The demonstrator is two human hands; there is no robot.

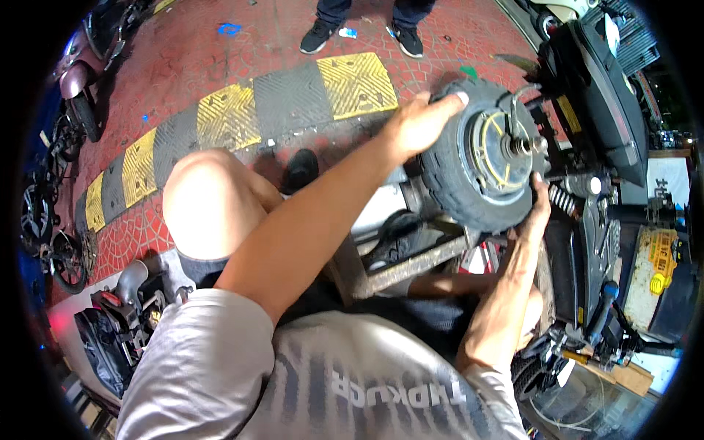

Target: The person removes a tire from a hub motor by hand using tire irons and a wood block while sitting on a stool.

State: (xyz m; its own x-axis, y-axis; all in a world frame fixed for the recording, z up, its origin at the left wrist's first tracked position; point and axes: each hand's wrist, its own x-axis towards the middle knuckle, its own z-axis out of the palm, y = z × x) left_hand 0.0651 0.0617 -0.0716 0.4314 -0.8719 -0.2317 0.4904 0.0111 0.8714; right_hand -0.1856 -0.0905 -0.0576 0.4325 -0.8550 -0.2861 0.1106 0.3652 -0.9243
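My left hand (423, 126) grips the upper left of a small scooter wheel (458, 172) with a knobby black tyre, its thumb along the top of the tread. On the lower right side, my right hand (539, 209) has its fingers against the same tyre. The wheel is tilted so that its dark hub (500, 154), with yellow lines, faces right. A threaded axle (529, 145) sticks out of the hub, and a cable (515, 103) curves up beside it. Below the wheel is a worn metal frame (422, 265) between my legs.
A black and yellow speed bump (290, 99) crosses the red paving. Another person's shoes (317, 37) stand beyond it. A black scooter body (605, 103) with a coil spring (563, 199) is close on the right. Motorbikes (82, 81) line the left, and tools (136, 312) lie lower left.
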